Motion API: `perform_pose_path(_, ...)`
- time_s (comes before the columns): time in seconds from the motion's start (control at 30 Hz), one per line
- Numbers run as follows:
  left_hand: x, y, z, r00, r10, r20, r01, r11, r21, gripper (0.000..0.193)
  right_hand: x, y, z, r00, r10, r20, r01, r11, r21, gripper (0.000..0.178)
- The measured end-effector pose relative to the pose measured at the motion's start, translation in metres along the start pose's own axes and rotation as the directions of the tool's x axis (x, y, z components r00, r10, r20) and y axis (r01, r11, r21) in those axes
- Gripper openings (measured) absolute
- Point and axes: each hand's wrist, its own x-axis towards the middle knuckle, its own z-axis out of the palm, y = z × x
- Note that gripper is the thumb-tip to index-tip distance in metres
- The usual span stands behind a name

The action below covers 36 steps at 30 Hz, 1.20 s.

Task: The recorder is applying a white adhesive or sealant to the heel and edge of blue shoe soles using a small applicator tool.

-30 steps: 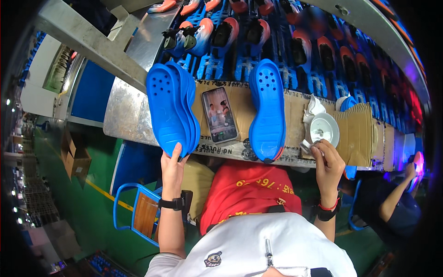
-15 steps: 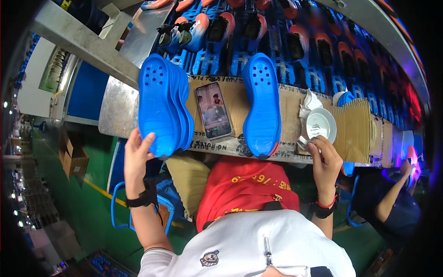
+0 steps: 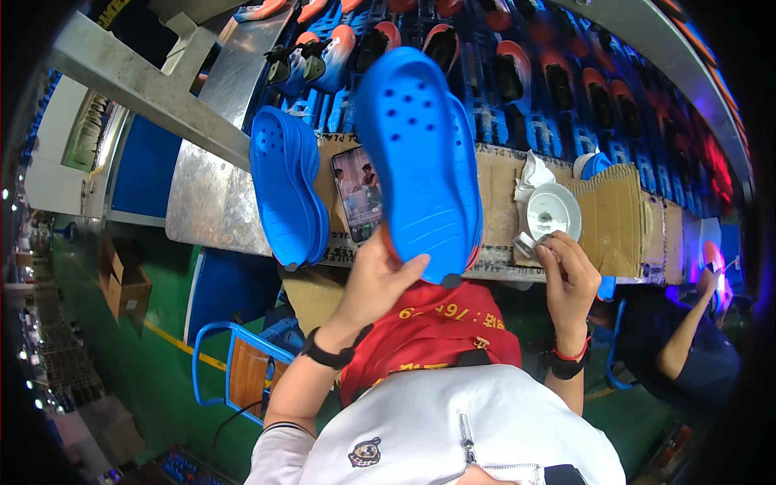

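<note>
My left hand [image 3: 372,283] grips the heel end of a blue shoe sole [image 3: 416,178], thumb on its face. The sole has several round holes in its toe and is raised over the right-hand stack of soles [image 3: 469,182], hiding most of it. To the left lies another stack of blue soles [image 3: 283,186]. My right hand [image 3: 572,271] is at the near rim of a white bowl [image 3: 564,202], thumb and forefinger pinched together. A small crumpled silvery-white piece [image 3: 527,245] lies by those fingertips; whether they hold it is unclear.
A phone [image 3: 354,194] lies between the stacks, partly covered by the raised sole. White crumpled paper [image 3: 534,174] and a cardboard piece [image 3: 610,218] flank the bowl. Beyond the bench, racks carry orange-and-blue shoes [image 3: 333,61]. A metal beam [image 3: 153,101] crosses at left; a co-worker [image 3: 675,339] sits right.
My left hand has taken the sole off the left stack and carried it rightward, above the right stack. My right hand stays by the bowl.
</note>
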Motion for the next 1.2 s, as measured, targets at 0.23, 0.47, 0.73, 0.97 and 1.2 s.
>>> perform_pose_path(0.23, 0.017, -0.014, 0.037, 0.998, 0.064, 0.015, -0.064, 0.998, -0.011, 0.043, -0.003, -0.010, -0.010, 0.998, -0.052, -0.026, 0.053, 0.998, 0.034, 0.012)
perform_pose_path(0.47, 0.018, -0.004, 0.049, 0.997, 0.050, -0.063, -0.040, 0.987, 0.157, 0.037, -0.001, -0.018, -0.007, 0.995, -0.104, 0.007, 0.103, 0.990, 0.100, 0.015)
perform_pose_path(0.73, 0.016, -0.003, 0.052, 0.989, 0.117, -0.094, -0.092, 0.967, 0.236, 0.030, 0.000, -0.018, -0.006, 0.994, -0.112, 0.015, 0.110, 0.989, 0.103, 0.016)
perform_pose_path(0.97, 0.014, -0.003, 0.051, 0.982, 0.134, -0.136, -0.099, 0.966, 0.239, 0.026, 0.000, -0.020, -0.006, 0.993, -0.119, 0.014, 0.118, 0.989, 0.088, 0.016)
perform_pose_path(1.2, 0.016, -0.007, 0.047, 0.951, 0.265, -0.162, -0.199, 0.921, 0.336, 0.031, 0.002, -0.024, -0.003, 0.991, -0.129, 0.033, 0.126, 0.988, 0.094, 0.016)
